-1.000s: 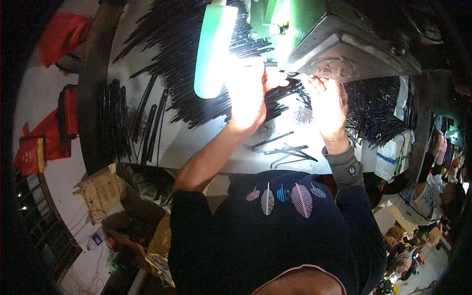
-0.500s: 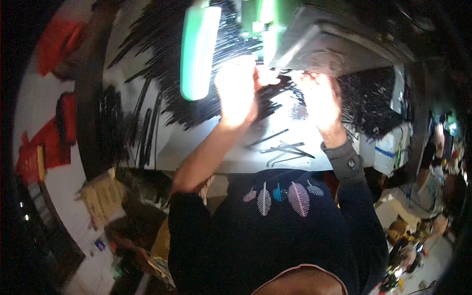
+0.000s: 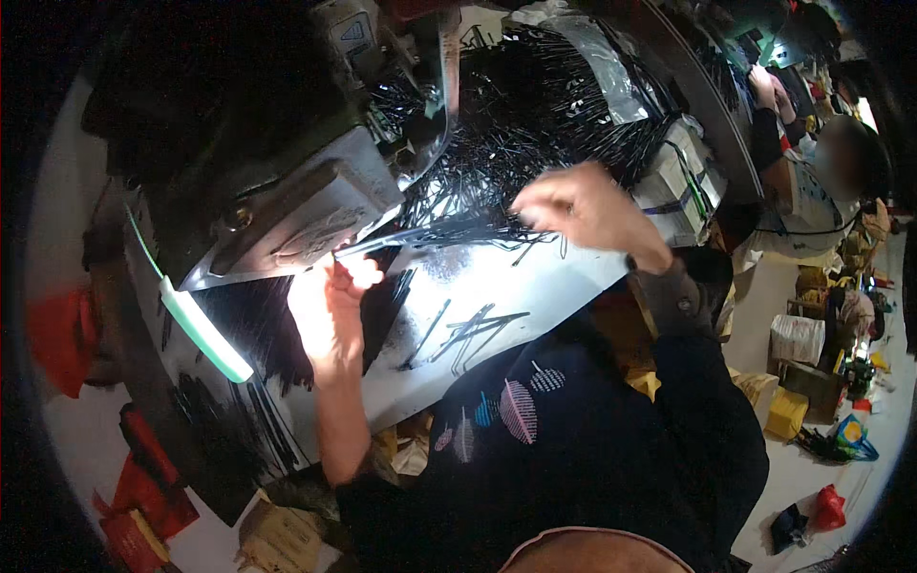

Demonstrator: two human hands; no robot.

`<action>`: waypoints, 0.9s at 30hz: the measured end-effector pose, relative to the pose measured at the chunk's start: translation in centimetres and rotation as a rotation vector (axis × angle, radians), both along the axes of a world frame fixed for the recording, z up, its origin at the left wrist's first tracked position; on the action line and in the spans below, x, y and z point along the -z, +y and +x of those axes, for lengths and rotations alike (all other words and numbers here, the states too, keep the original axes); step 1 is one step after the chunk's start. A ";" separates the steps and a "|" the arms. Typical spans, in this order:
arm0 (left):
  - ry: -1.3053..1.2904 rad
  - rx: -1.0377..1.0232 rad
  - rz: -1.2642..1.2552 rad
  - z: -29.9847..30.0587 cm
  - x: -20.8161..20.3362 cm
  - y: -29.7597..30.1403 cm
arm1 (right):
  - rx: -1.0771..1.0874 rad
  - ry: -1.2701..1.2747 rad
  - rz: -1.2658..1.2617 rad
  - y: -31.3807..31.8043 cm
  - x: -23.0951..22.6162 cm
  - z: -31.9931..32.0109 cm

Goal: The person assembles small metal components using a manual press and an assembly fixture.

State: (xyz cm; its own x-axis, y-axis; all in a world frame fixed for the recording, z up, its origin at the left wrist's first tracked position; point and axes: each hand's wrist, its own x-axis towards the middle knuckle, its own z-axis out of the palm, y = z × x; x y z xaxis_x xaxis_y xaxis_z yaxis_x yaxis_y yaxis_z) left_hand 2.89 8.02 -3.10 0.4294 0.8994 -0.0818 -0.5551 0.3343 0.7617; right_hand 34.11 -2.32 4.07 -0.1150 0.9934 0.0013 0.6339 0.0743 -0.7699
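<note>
Two hands [image 3: 327,310] [image 3: 587,210], one machine [image 3: 310,215], one black heap [image 3: 525,119]

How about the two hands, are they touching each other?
No, a wide gap shows between the left hand and the right hand.

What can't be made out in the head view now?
All in the head view:
Left hand: glare washes out its grip.
Right hand: blur obscures its fingertips.
Machine: shadow swallows much of its body.
Strip pile: tangled, single strips too small to count.
</note>
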 end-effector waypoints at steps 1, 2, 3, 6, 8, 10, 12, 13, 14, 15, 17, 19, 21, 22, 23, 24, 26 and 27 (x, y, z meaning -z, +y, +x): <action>0.022 -0.025 -0.004 0.6 -0.9 -0.7 | 0.227 -0.164 -0.043 -0.1 -1.1 1.4; 0.094 0.014 -0.101 0.9 -1.9 -1.1 | 0.396 -0.386 0.048 0.0 -1.9 2.8; 0.083 0.017 -0.150 1.9 -2.8 -1.6 | 0.422 -0.737 0.283 0.1 -1.1 5.0; 0.113 0.114 -0.161 2.7 -2.2 -2.2 | 0.388 -1.021 0.290 -0.1 -0.2 7.6; 0.100 0.128 -0.175 2.6 -2.3 -2.5 | 0.346 -0.993 0.335 -0.1 -0.1 8.4; 0.070 0.154 -0.176 2.3 -2.5 -2.8 | 0.266 -0.910 0.286 0.1 -0.5 8.8; 0.089 0.145 -0.182 2.3 -2.7 -3.0 | 0.219 -0.843 0.345 0.1 -0.3 8.5; 0.110 0.141 -0.188 2.2 -2.9 -3.1 | 0.177 -0.774 0.401 -0.1 -0.1 8.2; 0.112 0.138 -0.190 2.1 -3.2 -3.2 | 0.174 -0.771 0.401 0.0 0.0 7.9; 0.126 0.144 -0.184 2.2 -3.5 -3.2 | 0.174 -0.755 0.434 0.1 0.2 7.5; 0.139 0.153 -0.180 2.0 -3.6 -3.2 | 0.174 -0.741 0.465 0.1 0.4 7.3; 0.113 0.171 -0.179 1.9 -3.6 -3.2 | 0.151 -0.661 0.439 -0.3 0.7 7.8; 0.105 0.180 -0.177 1.5 -3.6 -3.1 | 0.158 -0.641 0.411 -0.7 0.3 7.7; 0.099 0.180 -0.179 1.3 -3.6 -3.2 | 0.193 -0.605 0.436 -0.7 0.3 7.7; 0.102 0.176 -0.182 1.1 -3.5 -3.2 | 0.230 -0.570 0.459 -0.7 0.3 7.7; 0.089 0.172 -0.171 0.9 -3.3 -3.2 | 0.147 -0.728 0.566 -0.5 0.2 8.0; 0.073 0.163 -0.159 1.1 -3.3 -3.3 | 0.112 -0.680 0.611 0.1 -0.2 5.5; 0.057 0.135 -0.163 1.8 -3.8 -3.5 | 0.082 -0.632 0.655 0.5 -0.1 3.6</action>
